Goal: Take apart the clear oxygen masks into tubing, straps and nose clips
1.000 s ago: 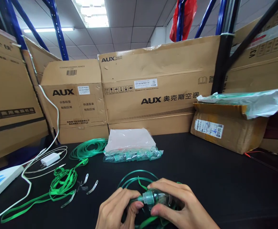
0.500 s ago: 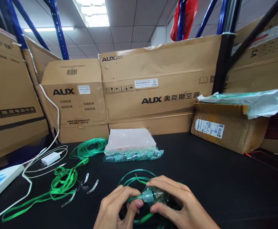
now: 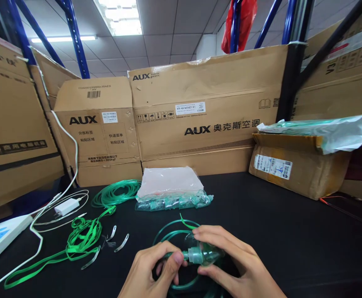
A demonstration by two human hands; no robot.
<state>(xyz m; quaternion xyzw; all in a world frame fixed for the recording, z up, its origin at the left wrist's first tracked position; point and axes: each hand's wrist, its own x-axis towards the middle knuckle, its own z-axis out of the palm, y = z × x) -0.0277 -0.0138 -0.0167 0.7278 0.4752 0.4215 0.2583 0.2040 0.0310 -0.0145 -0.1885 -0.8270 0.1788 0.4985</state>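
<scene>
My left hand [image 3: 159,265] pinches the end of a green tube between thumb and forefinger. That end meets a pale green connector [image 3: 195,255] on the neck of a clear green oxygen mask [image 3: 211,253]. My right hand [image 3: 235,256] curls round the mask, with fingers above and thumb below, hiding much of it. A bright green strap [image 3: 185,222] sticks up behind the mask. Loops of green tubing [image 3: 168,225] lie on the black table behind and beneath my hands.
Left of my hands lie tangled green elastic straps [image 3: 83,238] and several metal strips [image 3: 121,243]. Further back are coiled tubing [image 3: 117,193] and a clear bag of masks [image 3: 174,200]. A power strip [image 3: 3,236] stands left, an open carton [image 3: 295,169] right; large cardboard boxes [image 3: 196,111] wall the back.
My right hand has turned the mask slightly, and the strap behind it now points higher. My left fingers have shifted a little on the tube. The other things have not moved.
</scene>
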